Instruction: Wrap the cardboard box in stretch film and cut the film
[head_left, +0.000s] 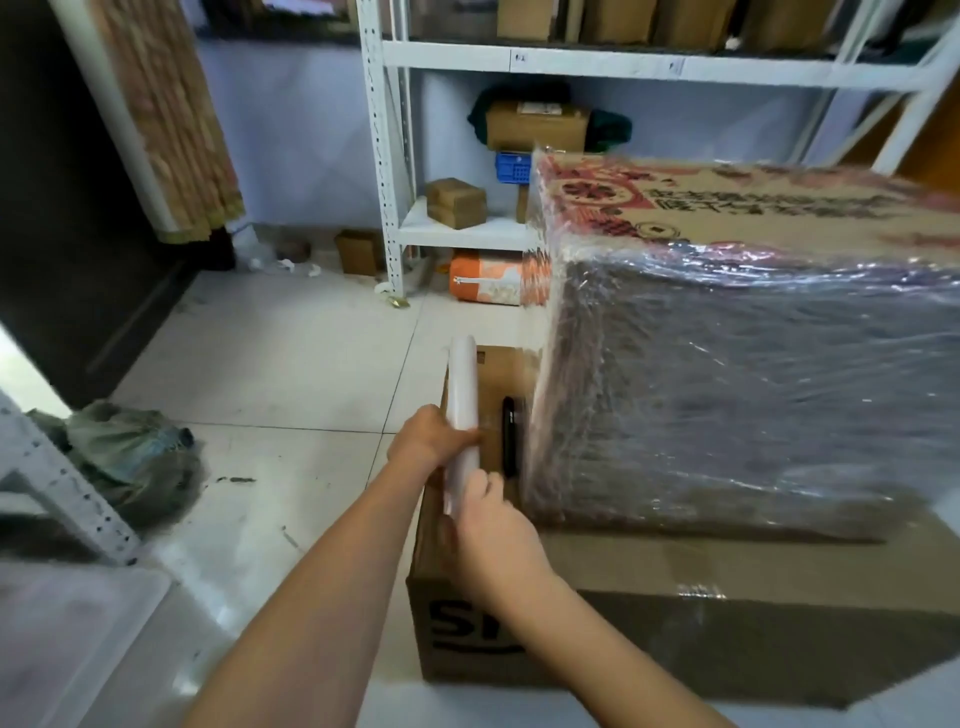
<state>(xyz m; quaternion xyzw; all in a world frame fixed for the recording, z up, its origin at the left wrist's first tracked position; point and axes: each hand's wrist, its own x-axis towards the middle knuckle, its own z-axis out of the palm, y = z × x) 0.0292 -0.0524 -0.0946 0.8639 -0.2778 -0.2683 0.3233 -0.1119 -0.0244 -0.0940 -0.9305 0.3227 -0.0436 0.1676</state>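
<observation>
Head view: cardboard box (753, 218) glossy under wrinkled film; both hands (470, 475) grip film roll (462, 415).

A film-wrapped cardboard box (753, 332) is seen resting on a larger plain carton (675, 613) on the tiled floor (260, 364). A roll of stretch film (462, 410) is held upright just beside the box's left end, gripped at mid-height by the left hand (431, 441) and at its lower end by the right hand (493, 530). A black cutter (508, 436) lies on the carton between roll and box. White shelving (395, 156) with small boxes stands behind.
</observation>
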